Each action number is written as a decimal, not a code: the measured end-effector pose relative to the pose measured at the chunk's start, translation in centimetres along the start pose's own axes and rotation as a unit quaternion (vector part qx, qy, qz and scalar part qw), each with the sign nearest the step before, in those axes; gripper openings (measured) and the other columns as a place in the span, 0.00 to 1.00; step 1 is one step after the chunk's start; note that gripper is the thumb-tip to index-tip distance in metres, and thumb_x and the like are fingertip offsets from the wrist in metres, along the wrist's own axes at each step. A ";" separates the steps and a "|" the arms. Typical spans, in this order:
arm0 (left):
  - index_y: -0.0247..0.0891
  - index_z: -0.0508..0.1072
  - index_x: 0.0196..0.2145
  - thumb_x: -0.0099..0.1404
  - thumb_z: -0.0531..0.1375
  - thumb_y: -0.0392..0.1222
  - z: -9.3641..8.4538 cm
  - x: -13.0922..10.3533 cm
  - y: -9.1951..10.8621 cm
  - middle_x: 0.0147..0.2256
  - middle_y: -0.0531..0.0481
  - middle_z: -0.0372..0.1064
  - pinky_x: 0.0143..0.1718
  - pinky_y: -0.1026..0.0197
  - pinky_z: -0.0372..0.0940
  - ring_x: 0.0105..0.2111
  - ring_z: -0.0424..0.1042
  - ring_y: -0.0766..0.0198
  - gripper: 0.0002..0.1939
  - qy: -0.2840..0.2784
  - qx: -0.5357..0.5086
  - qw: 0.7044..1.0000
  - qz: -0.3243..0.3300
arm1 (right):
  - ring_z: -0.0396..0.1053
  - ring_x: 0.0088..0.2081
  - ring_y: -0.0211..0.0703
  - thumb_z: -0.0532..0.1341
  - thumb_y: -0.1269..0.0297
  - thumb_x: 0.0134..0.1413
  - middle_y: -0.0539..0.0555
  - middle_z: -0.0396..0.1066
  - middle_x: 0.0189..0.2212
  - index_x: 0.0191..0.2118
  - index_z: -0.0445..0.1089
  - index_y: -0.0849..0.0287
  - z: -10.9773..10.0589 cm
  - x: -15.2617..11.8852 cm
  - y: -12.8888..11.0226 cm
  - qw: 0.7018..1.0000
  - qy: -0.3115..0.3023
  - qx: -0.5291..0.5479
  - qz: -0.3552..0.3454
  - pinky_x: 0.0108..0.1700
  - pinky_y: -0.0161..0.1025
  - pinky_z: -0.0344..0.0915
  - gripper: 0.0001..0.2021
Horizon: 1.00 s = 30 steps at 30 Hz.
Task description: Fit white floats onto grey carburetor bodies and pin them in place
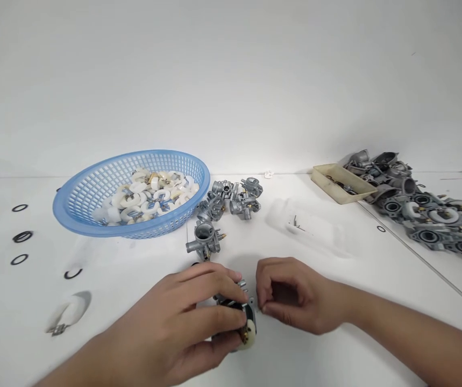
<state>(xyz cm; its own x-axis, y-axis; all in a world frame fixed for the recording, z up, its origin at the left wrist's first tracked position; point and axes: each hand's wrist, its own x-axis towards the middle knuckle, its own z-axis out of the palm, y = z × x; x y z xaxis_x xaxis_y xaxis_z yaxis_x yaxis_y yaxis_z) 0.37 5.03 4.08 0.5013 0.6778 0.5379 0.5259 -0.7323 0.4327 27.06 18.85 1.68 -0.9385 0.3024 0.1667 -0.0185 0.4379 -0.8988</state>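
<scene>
A grey metal carburetor (pixel 249 322) with a cream-coloured float on it stands on the white table. My left hand (pixel 190 317) is closed round it from the left, its fingers across the top. Just right of the carburetor is my right hand (pixel 295 295), thumb and forefinger pinched together by its edge. What the pinch holds, if anything, is too small to make out. Beyond my left hand stands another carburetor body (pixel 205 239). A loose white float (pixel 67 317) with a metal hinge lies at the left.
A blue plastic basket (pixel 89 231) holds many floats. Several carburetors (pixel 244 204) stand behind my hands, and more carburetor parts (pixel 428 215) lie piled at right. A yellowish tray (pixel 343 196) and a translucent tray (pixel 307 228) contain small parts. Black rubber rings (pixel 20 259) lie at left.
</scene>
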 end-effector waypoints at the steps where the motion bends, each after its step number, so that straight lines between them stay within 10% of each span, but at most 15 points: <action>1: 0.46 0.76 0.52 0.78 0.68 0.34 0.0 -0.1 0.0 0.50 0.45 0.86 0.65 0.52 0.78 0.55 0.86 0.54 0.10 0.002 0.005 1.000 0.001 | 0.72 0.35 0.42 0.69 0.61 0.71 0.56 0.75 0.38 0.41 0.78 0.57 -0.1 0.1 0.1 1.000 0.004 0.010 0.012 0.37 0.38 0.70 0.06; 11: 0.47 0.75 0.54 0.72 0.75 0.40 0.4 -0.6 -0.1 0.54 0.46 0.84 0.57 0.53 0.80 0.56 0.85 0.50 0.17 0.003 0.029 0.999 -0.013 | 0.59 0.30 0.35 0.74 0.43 0.68 0.46 0.65 0.29 0.41 0.73 0.59 -0.6 0.4 0.7 0.972 0.057 0.198 0.116 0.31 0.34 0.56 0.22; 30: 0.47 0.68 0.48 0.70 0.68 0.35 2.9 -0.5 2.5 0.47 0.51 0.79 0.54 0.49 0.84 0.42 0.84 0.56 0.15 0.064 0.073 0.987 -0.127 | 0.68 0.33 0.39 0.75 0.45 0.68 0.49 0.72 0.32 0.43 0.78 0.56 -3.5 -0.8 0.1 0.962 0.242 0.096 0.085 0.38 0.39 0.70 0.18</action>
<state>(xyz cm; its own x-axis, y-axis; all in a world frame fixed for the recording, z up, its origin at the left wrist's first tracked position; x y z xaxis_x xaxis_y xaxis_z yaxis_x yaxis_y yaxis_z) 3.43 3.02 2.84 0.2551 0.8179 0.5158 0.7213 -0.5162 0.4618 29.03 21.63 2.90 -0.6643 0.7346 0.1384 0.0133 0.1967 -0.9804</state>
